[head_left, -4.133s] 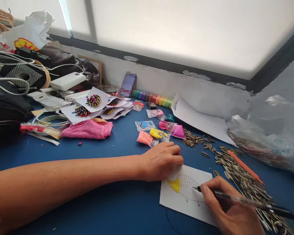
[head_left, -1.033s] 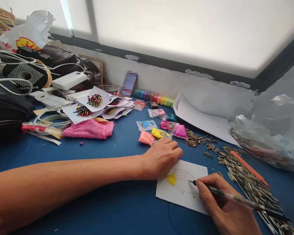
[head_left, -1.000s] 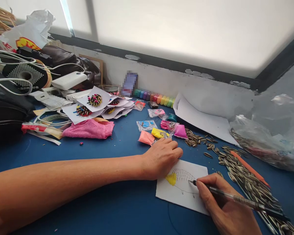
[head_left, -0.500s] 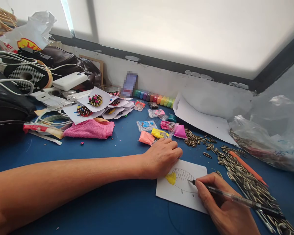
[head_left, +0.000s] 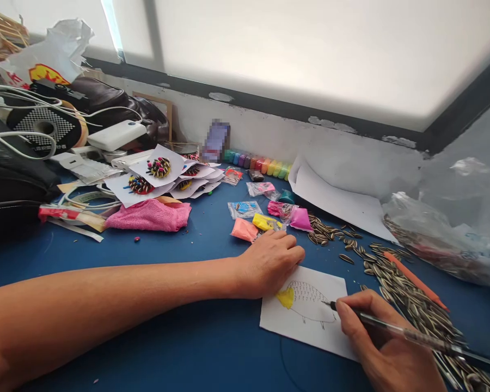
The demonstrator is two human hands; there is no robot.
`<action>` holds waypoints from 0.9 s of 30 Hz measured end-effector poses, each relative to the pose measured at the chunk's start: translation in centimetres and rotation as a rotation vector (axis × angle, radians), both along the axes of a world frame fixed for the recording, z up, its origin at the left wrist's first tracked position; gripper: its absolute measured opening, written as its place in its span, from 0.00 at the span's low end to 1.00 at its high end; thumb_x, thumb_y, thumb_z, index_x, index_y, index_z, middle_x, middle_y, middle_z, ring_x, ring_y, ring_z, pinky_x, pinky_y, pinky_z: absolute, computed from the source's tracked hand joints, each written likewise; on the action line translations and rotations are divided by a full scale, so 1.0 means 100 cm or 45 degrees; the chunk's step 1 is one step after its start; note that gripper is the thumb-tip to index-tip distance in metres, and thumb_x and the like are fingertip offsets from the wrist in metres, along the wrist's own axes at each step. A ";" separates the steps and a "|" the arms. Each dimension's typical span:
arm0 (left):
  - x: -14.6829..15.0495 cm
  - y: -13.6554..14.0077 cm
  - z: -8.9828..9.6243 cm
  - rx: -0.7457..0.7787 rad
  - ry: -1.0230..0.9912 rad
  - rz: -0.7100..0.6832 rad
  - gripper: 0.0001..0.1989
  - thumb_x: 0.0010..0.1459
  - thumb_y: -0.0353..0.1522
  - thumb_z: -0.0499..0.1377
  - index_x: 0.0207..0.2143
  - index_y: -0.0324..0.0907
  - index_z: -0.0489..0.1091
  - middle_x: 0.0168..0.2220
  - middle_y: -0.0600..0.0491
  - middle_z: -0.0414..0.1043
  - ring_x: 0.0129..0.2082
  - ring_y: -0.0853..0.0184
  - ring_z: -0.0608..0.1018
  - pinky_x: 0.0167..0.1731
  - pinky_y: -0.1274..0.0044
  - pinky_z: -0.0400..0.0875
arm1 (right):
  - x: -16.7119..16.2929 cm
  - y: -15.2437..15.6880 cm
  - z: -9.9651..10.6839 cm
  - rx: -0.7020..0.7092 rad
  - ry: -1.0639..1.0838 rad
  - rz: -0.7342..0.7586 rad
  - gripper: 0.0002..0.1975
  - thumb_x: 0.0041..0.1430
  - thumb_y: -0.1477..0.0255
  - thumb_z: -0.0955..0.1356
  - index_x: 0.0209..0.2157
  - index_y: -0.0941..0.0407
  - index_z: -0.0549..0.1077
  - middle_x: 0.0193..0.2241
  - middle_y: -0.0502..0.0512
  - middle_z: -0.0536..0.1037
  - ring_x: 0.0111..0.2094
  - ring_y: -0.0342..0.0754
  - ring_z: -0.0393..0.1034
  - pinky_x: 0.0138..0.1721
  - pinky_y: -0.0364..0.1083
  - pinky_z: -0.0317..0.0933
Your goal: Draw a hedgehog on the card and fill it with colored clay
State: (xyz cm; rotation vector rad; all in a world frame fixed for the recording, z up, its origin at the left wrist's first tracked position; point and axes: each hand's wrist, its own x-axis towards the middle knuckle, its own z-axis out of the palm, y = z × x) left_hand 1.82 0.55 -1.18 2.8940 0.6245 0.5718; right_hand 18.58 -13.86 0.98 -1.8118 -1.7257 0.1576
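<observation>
A black-and-clear pen (head_left: 396, 330) is pinched in my right hand (head_left: 387, 337), its tip on a white sheet of paper (head_left: 281, 321). The sheet bears an outlined animal drawing (head_left: 310, 299) with small curved marks in rows, short legs and a yellow patch at its left end. My left hand (head_left: 271, 261) rests over the sheet's upper left corner with fingers curled under; whatever lies beneath them is hidden. Just beyond it are an orange clay packet (head_left: 245, 230) and a yellow clay packet (head_left: 267, 222).
Striped sunflower seeds (head_left: 412, 305) are heaped at the right around an orange stick-like tool (head_left: 416, 280). A clear plastic bag (head_left: 445, 239) lies behind them. Decorated paper sheets (head_left: 147, 179), a pink cloth (head_left: 149, 215) and a row of colored clay tubs (head_left: 257, 163) are farther back.
My right hand and the pen have shifted slightly right across the drawing, uncovering more of its right end. My left hand stays in place.
</observation>
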 end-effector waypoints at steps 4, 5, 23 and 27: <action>0.000 0.000 0.000 -0.014 0.005 0.001 0.08 0.64 0.28 0.50 0.35 0.40 0.68 0.36 0.51 0.68 0.35 0.65 0.66 0.35 0.72 0.59 | -0.001 0.001 0.000 -0.024 -0.015 0.036 0.11 0.61 0.63 0.64 0.27 0.51 0.69 0.18 0.43 0.71 0.16 0.41 0.66 0.17 0.37 0.60; 0.001 0.000 0.001 -0.018 0.005 0.001 0.08 0.64 0.28 0.50 0.35 0.40 0.68 0.36 0.51 0.68 0.35 0.65 0.66 0.35 0.72 0.59 | -0.001 0.002 0.000 -0.024 -0.015 0.047 0.11 0.61 0.63 0.64 0.27 0.51 0.69 0.18 0.43 0.71 0.17 0.41 0.67 0.18 0.37 0.61; -0.001 0.000 0.000 -0.019 -0.012 -0.011 0.09 0.64 0.28 0.49 0.35 0.40 0.68 0.35 0.51 0.68 0.35 0.65 0.66 0.35 0.73 0.59 | -0.003 0.004 0.001 -0.062 0.010 0.083 0.12 0.62 0.63 0.64 0.26 0.52 0.70 0.20 0.46 0.72 0.19 0.42 0.68 0.19 0.38 0.62; -0.001 0.000 0.001 -0.017 -0.004 -0.012 0.09 0.64 0.28 0.49 0.35 0.40 0.68 0.35 0.50 0.68 0.35 0.65 0.66 0.35 0.73 0.59 | -0.003 0.003 0.000 -0.062 0.010 0.088 0.12 0.62 0.63 0.63 0.26 0.51 0.70 0.20 0.45 0.72 0.19 0.41 0.68 0.19 0.37 0.62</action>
